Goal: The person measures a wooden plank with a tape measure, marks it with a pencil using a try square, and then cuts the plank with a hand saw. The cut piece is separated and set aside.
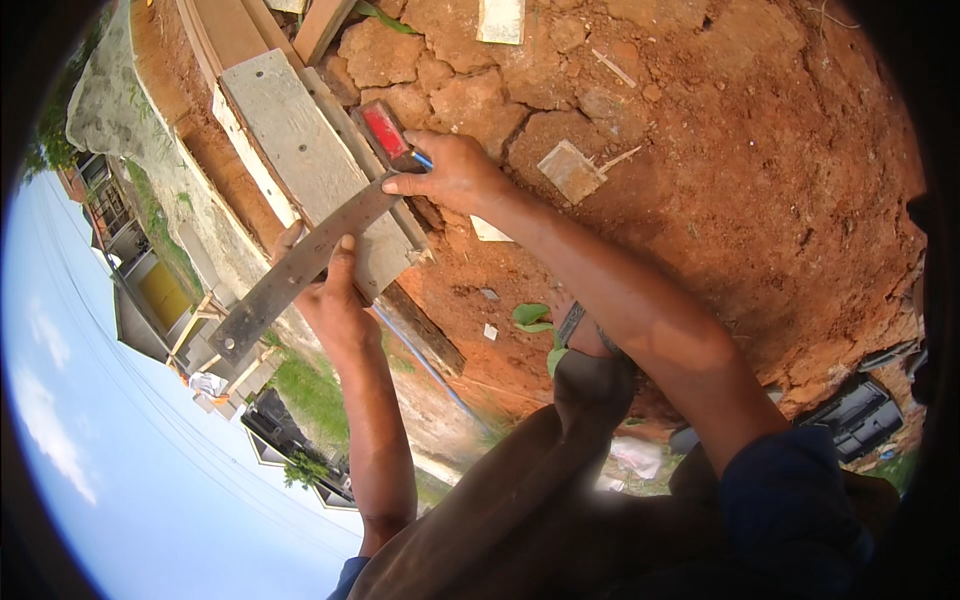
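Note:
A try square lies across a grey wooden board [290, 115], its long metal blade [270, 300] reaching past the board's edge. The square's stock [384, 130] has a red face and rests along the board's other side. My left hand [335, 300] is closed around the blade by the board's edge, thumb on the near side and fingertips showing beyond it. At the stock end, my right hand [455, 175] grips the square with the thumb on the blade. A slim blue pencil-like stick [423, 160] shows between its fingers; most of it is hidden.
Other planks [235, 45] run alongside the board at upper left. Cracked reddish earth [700, 170] with wood scraps [572, 170] spreads to the right. A blue line [430, 365] runs below the board. A black case-like object [850, 420] sits at lower right; houses [150, 290] stand at left.

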Demonstrator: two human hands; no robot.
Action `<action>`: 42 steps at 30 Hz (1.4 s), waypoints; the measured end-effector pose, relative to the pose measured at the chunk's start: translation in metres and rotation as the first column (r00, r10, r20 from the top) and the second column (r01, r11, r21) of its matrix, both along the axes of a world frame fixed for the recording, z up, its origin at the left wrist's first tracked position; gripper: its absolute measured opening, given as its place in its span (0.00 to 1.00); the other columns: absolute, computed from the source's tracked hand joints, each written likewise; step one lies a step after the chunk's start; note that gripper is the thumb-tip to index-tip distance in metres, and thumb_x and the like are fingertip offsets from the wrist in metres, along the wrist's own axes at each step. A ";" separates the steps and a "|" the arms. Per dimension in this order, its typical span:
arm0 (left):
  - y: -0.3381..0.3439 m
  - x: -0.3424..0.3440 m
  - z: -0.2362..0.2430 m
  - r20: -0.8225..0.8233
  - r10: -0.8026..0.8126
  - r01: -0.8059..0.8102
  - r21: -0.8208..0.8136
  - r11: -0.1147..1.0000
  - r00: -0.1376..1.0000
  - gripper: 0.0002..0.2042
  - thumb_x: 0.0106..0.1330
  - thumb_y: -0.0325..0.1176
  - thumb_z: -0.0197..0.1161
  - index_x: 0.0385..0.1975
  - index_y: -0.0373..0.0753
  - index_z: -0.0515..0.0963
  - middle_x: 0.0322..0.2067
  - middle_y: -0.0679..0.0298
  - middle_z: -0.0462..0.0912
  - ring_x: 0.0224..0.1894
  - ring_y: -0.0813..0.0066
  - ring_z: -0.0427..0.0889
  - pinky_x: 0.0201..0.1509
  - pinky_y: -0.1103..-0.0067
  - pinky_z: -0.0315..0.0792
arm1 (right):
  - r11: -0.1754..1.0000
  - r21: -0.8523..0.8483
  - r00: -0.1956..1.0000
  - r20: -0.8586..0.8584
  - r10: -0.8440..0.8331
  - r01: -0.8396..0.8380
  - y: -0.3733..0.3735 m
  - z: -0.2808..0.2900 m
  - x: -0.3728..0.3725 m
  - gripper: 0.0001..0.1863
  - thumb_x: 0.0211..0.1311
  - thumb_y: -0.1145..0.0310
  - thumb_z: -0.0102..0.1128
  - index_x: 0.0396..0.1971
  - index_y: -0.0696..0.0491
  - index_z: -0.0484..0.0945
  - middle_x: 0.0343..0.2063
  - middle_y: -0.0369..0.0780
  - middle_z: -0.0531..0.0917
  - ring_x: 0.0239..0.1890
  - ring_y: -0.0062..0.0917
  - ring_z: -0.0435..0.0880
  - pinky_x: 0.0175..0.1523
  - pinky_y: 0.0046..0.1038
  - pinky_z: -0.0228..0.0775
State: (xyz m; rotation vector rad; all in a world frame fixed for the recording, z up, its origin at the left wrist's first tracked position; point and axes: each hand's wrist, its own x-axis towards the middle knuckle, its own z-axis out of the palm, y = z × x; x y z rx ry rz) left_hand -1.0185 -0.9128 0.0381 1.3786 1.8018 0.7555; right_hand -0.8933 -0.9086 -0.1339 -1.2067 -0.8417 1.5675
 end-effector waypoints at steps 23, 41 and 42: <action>-0.002 0.005 -0.001 0.010 0.053 -0.054 0.049 0.997 0.999 0.25 0.62 0.20 0.70 0.58 0.33 0.69 0.50 0.53 0.78 0.51 0.66 0.79 0.60 0.71 0.74 | 0.936 0.040 0.920 0.172 -0.351 0.350 -0.028 0.016 -0.002 0.24 0.67 0.63 0.66 0.56 0.64 0.78 0.49 0.58 0.83 0.52 0.48 0.84 0.56 0.40 0.74; -0.001 0.002 -0.004 0.020 0.010 -0.011 0.074 0.997 1.000 0.23 0.61 0.21 0.70 0.55 0.33 0.70 0.48 0.56 0.77 0.51 0.69 0.78 0.60 0.73 0.72 | 0.854 -0.494 0.456 -0.730 -0.509 0.162 -0.060 0.059 -0.014 0.12 0.71 0.66 0.67 0.46 0.55 0.78 0.41 0.39 0.84 0.46 0.20 0.84 0.52 0.25 0.78; -0.001 0.002 -0.004 0.023 0.013 -0.015 0.069 0.998 1.000 0.23 0.61 0.21 0.70 0.55 0.33 0.70 0.48 0.57 0.77 0.51 0.69 0.78 0.60 0.73 0.72 | 0.853 -0.484 0.428 -0.741 -0.517 0.192 -0.058 0.062 -0.015 0.11 0.71 0.66 0.67 0.45 0.55 0.77 0.41 0.39 0.84 0.46 0.20 0.84 0.51 0.25 0.79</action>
